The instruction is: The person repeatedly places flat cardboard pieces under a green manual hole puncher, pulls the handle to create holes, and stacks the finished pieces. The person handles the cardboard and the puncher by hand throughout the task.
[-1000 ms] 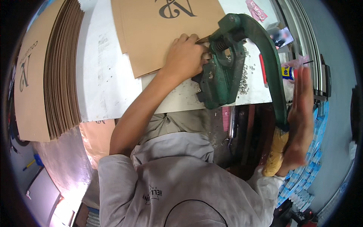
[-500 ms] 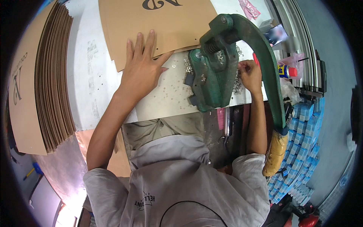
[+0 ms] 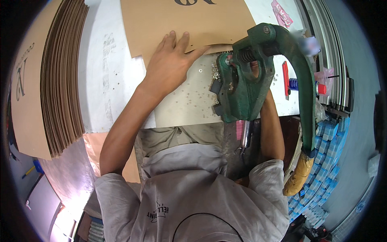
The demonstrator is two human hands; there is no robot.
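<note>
Flat and open, the left hand (image 3: 171,64) presses the near edge of the brown cardboard sheet (image 3: 189,20) at the desk's (image 3: 100,80) far edge. Behind the green lever press (image 3: 246,84), the right hand (image 3: 254,68) is mostly hidden; its grip cannot be told.

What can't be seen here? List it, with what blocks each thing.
- Right hand: head view, mostly behind the green press; what it touches cannot be told.
- Cardboard sheet under the left hand: its far part is cut off by the top edge.
- Small metal bits on the white table: too small to identify.
- Top of the press lever: blurred.
</note>
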